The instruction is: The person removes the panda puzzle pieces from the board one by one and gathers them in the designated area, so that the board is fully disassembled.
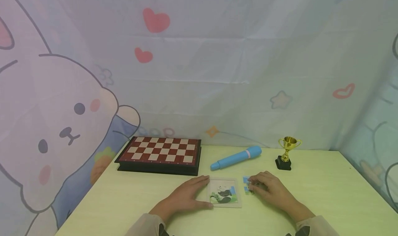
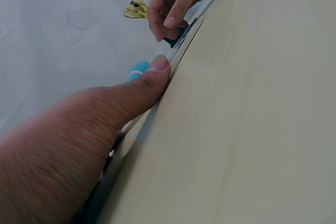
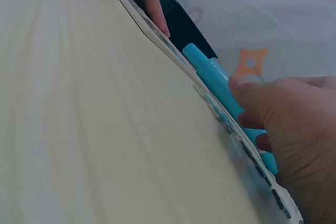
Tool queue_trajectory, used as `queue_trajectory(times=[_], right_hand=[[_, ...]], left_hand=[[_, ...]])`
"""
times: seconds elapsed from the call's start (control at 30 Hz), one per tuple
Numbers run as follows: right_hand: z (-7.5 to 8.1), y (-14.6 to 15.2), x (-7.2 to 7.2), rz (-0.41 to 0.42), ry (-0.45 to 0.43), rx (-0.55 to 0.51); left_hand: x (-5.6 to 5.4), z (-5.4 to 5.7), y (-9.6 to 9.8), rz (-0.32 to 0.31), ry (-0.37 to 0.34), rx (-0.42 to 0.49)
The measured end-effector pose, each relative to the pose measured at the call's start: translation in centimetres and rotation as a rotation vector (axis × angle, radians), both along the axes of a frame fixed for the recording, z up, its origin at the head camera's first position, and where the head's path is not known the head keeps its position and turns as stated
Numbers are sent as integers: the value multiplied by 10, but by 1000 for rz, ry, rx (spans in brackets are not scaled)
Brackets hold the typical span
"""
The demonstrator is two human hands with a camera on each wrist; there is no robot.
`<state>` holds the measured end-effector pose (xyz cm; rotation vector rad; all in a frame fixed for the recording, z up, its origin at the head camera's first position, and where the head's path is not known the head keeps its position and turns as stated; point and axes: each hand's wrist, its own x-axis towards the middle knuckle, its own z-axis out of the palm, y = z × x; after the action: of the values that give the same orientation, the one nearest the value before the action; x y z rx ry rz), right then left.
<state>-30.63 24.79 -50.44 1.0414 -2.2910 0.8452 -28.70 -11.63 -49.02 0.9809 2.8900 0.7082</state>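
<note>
A jigsaw puzzle with a pale frame (image 1: 238,194) lies on the table, its panda picture (image 1: 225,196) partly filled in, with a pale patch at the upper left. My left hand (image 1: 187,196) spans the frame's left side, fingertips at the upper left corner and thumb at the lower left. To the right of the frame, loose puzzle pieces (image 1: 246,179) lie in a small group. Over them is my right hand (image 1: 271,190), fingers loosely bent and thumb apart from them. Its fingers partly hide the pieces; no piece shows between them in the wrist views.
Behind my left hand sits a red and white chessboard box (image 1: 164,150). A blue stick-shaped thing with a pink band (image 1: 233,160) lies beyond the puzzle. At the back right stands a gold trophy cup (image 1: 287,144) on a black base. A printed cloth (image 1: 199,101) hangs behind the table.
</note>
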Motion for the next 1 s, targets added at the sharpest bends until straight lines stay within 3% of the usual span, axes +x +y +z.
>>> queue_trajectory(times=[0.2,0.47,0.67,0.83,1.0], right_hand=[[2,-4,1,-27,84,31],[4,-25,4,-66,46,136],[2,-48,-3,30,105,154],[4,-73,-10,106,66,171],[5,-91,-15,104,78,208]], left_hand=[[-1,-5,-1,-2,-17,14],[-2,-4,-1,-3,0,14],[-1,-1,-2,-3,10,2],[-3,-3,-3,-7,3,5],[-3,-4,-3,-16,-16,29]])
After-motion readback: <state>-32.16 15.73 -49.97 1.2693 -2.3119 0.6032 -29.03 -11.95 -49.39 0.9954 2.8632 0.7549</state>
